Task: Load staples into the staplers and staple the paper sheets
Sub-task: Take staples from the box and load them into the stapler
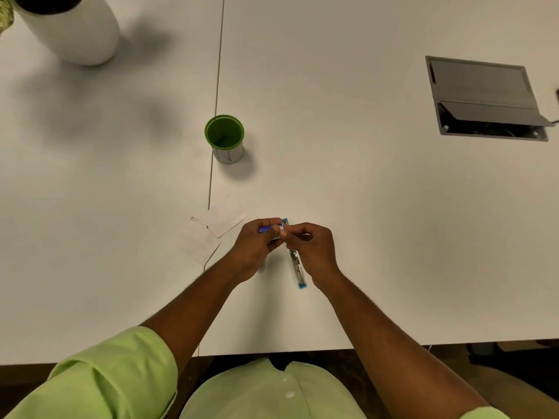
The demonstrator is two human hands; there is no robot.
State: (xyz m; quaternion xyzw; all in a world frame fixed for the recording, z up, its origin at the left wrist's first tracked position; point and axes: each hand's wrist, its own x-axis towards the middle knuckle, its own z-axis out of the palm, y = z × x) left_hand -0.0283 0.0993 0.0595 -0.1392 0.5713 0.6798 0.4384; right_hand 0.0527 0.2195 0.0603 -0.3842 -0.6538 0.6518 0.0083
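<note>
My left hand [257, 246] grips a small blue staple box [267, 229] just above the table. My right hand [311, 246] meets it from the right, its fingertips pinching at the box's open end; whatever they pinch is too small to make out. A blue and clear stapler [298, 270] lies on the table below and between the hands, partly hidden under my right hand. Two small white paper sheets [211, 231] lie overlapping just left of my left hand.
A green cup with a white outer wall [224, 139] stands farther back at the middle. A large white vase [72, 31] is at the far left corner. An open cable hatch [487, 99] is sunk into the table at the right. The table edge [302, 350] runs near my body.
</note>
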